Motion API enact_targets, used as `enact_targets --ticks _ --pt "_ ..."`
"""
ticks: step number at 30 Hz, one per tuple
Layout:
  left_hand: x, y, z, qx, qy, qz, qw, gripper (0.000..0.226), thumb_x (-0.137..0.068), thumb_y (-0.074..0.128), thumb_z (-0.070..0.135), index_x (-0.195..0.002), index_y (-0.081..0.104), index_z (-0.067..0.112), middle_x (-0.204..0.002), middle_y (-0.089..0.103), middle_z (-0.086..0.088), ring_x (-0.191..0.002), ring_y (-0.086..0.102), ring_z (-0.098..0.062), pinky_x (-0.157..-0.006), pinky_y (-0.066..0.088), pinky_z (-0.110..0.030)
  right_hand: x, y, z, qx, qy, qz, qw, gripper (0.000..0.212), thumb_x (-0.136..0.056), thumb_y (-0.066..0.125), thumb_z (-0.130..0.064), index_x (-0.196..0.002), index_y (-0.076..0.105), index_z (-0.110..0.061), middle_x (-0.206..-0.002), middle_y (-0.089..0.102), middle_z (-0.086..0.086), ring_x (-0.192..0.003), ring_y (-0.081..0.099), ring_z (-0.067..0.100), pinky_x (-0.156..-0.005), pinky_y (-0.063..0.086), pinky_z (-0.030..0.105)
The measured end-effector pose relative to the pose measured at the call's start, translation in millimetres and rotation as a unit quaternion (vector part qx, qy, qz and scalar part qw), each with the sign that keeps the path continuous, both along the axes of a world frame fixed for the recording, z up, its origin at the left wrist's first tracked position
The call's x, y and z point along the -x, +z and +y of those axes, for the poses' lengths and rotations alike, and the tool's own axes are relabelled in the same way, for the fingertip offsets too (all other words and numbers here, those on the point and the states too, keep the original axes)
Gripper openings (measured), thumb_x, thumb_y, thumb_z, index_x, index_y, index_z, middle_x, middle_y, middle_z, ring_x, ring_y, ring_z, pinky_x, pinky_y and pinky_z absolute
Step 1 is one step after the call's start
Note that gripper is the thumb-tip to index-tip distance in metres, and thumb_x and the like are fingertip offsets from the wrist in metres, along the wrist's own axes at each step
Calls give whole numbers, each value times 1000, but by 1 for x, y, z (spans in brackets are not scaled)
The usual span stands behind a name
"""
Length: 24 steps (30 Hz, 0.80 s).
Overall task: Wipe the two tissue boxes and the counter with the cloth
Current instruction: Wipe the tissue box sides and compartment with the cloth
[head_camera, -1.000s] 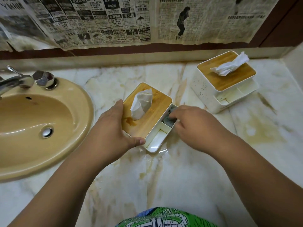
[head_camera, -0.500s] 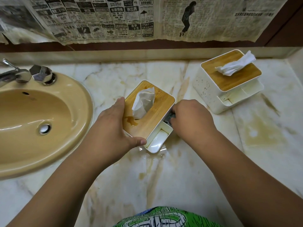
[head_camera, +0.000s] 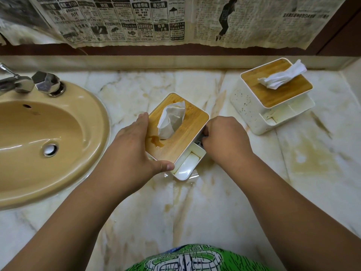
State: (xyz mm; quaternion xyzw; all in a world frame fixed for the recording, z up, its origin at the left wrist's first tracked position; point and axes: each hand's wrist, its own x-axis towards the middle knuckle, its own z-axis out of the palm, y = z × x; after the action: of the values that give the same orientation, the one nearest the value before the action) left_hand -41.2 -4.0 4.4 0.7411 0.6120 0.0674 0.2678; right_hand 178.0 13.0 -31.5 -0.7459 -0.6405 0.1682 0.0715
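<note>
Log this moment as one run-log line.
left hand: steadies near tissue box | right hand: rubs cloth in its side tray | lid stain: unwiped | far tissue box: untouched

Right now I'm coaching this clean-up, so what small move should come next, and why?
Probably slide the dark cloth in the right hand up onto the near tissue box's bamboo lid: a brown spill sits there beside the tissue, and the left hand braces the box.
</note>
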Motion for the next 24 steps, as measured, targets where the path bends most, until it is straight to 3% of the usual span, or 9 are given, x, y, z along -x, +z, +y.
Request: enact_targets --ticks 3,5,7,10,12,17,19,21,24 --pt "1 -1 0 -3 2 -4 1000 128 -59 88 57 -158 14 25 -142 46 9 -133 39 -17 -92 33 -24 -4 -5 1 -16 8 29 999 22 -71 61 -10 -54 47 -9 -52 44 4 -51 45 25 -43 26 27" --pt "1 -3 0 -8 -2 -6 1000 122 -59 88 58 -155 20 25 -134 48 10 -127 42 -18 -89 35 -26 -8 -7 3 -19 16 56 998 11 -68 64 -12 -58 62 -7 -58 59 8 -58 57 27 -46 44 32" --pt "2 -5 0 -12 -6 -10 1000 116 -60 87 58 -151 24 25 -119 46 17 -121 44 -16 -86 35 -27 -11 -5 5 -16 -4 108 994 6 -66 69 -9 -60 69 -9 -65 68 5 -63 64 20 -54 52 30" --pt "3 -7 1 -18 -11 -10 1000 121 -59 87 60 -155 20 25 -135 49 9 -129 42 -20 -90 37 -28 -15 2 7 8 -46 193 980 13 -65 78 -7 -57 70 -14 -61 68 -3 -56 61 7 -52 49 21" --pt "4 -8 2 -16 -8 -8 1000 126 -59 87 60 -158 16 24 -143 47 6 -132 41 -21 -94 37 -28 -19 8 7 34 -60 249 966 16 -65 85 -8 -58 71 -13 -54 66 -6 -49 58 5 -54 53 25" --pt "5 -8 2 -12 -4 -12 1000 128 -59 86 61 -158 14 25 -146 46 6 -134 38 -20 -95 36 -28 -29 18 1 34 -102 355 929 15 -69 89 -10 -71 75 -5 -67 72 6 -62 65 19 -49 53 27" --pt "5 -8 2 -11 -3 -15 1000 127 -60 87 59 -158 13 25 -145 46 8 -134 37 -18 -93 34 -26 -28 16 -1 -11 -109 319 941 14 -72 88 -14 -71 74 -10 -72 74 6 -67 69 24 -54 58 33" --pt "4 -7 1 -11 -3 -18 1000 125 -61 88 57 -157 15 25 -140 47 10 -132 38 -17 -90 33 -25 -23 13 -2 -48 -85 221 970 13 -74 85 -21 -70 74 -16 -72 72 1 -69 69 21 -66 60 38" --pt "4 -7 2 -14 -3 -20 1000 123 -61 88 57 -156 17 25 -135 48 10 -129 40 -17 -88 35 -27 -12 12 -5 -31 0 69 997 18 -76 79 -33 -74 75 -15 -70 69 3 -70 66 22 -64 55 33"
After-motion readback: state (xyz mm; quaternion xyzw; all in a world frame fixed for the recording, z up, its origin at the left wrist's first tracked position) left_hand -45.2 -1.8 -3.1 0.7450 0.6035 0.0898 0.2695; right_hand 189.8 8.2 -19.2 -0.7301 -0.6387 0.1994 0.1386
